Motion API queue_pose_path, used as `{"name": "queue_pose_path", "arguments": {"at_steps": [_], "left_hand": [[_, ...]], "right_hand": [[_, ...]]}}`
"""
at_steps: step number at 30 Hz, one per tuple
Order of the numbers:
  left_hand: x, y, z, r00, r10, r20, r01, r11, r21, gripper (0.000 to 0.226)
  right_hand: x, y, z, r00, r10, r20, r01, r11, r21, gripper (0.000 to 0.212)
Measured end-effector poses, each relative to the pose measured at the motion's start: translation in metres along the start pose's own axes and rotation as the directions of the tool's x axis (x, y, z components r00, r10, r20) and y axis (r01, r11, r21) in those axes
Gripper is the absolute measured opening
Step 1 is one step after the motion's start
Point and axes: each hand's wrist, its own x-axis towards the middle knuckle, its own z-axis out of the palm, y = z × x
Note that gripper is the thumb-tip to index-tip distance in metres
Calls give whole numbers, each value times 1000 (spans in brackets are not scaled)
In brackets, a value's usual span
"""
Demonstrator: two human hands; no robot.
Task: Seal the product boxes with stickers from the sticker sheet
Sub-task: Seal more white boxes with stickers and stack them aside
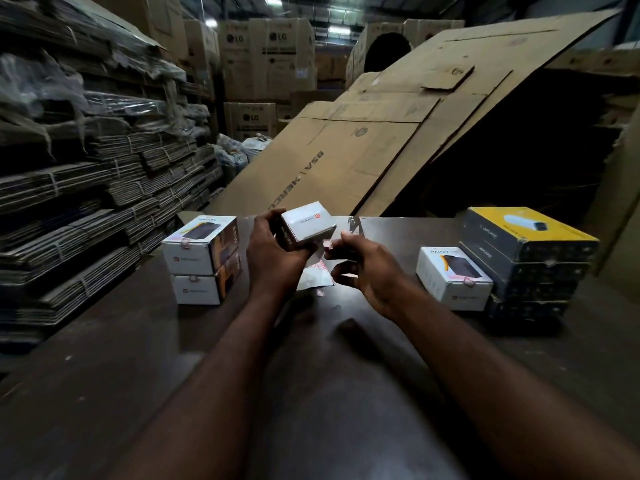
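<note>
Hanging over the dark worktop, a small white cardboard box is held by the left hand, and a tiny pale sticker is pinched by the right hand.

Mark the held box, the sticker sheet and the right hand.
held box (307, 220): head view, white top face.
sticker sheet (313, 277): head view, lower white part.
right hand (367, 269): head view, its back.

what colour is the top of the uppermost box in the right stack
Yellow on the top box, with dark sides; seen in the head view.
</note>
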Motion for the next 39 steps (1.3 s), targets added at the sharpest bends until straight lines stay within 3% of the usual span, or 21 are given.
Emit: {"name": "queue_pose_path", "arguments": {"at_steps": [6, 14, 21, 26, 33, 37, 39], "left_hand": [[2, -5, -1, 997, -65, -50, 64, 998, -18, 71], [1, -3, -2, 997, -70, -35, 70, 998, 0, 71], [0, -2, -2, 997, -81, -1, 81, 997, 4, 71], [1, -6, -3, 996, -87, -9, 87, 996, -14, 71], [2, -8, -2, 996, -90, 9, 91, 996, -24, 71], [2, -9, -3, 995, -94, 12, 95, 995, -16, 73], [2, -9, -3, 996, -91, 8, 91, 996, -11, 72]], "right_hand": [[-2, 6, 0, 995, -73, -66, 67, 995, -78, 24], [-3, 8, 0, 994, -96, -56, 93, 994, -53, 13], [-4, 12, -5, 995, -98, -29, 94, 989, -114, 19], [-2, 10, -6, 997, 24, -75, -38, 980, -193, 52], [-1, 12, -7, 996, -2, -85, -17, 977, -214, 16], [1, 16, -9, 998, -1, -56, -14, 962, -273, 13], [3, 19, -11, 1000, -15, -21, 5, 923, -385, 11]]}}
